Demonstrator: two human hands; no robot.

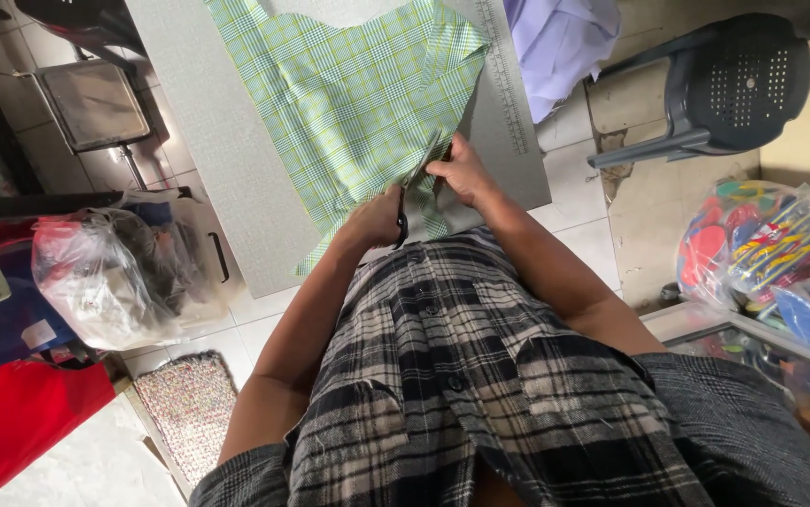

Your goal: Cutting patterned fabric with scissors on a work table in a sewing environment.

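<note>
A green and white plaid fabric (358, 103) lies spread on a grey table (236, 188). My left hand (374, 222) grips the black handles of a pair of scissors (416, 183), whose blades point up into the fabric's lower edge. Just to the right of the blades, my right hand (463, 171) rests on the fabric and pins it down. Both forearms reach out from my plaid shirt at the bottom of the view.
A long ruler (508, 84) lies along the table's right edge. A dark plastic chair (733, 84) stands at the upper right, a bag of colourful items (762, 244) below it. At the left are clear plastic bags (104, 272), a red cloth (10, 404) and a woven mat (189, 404).
</note>
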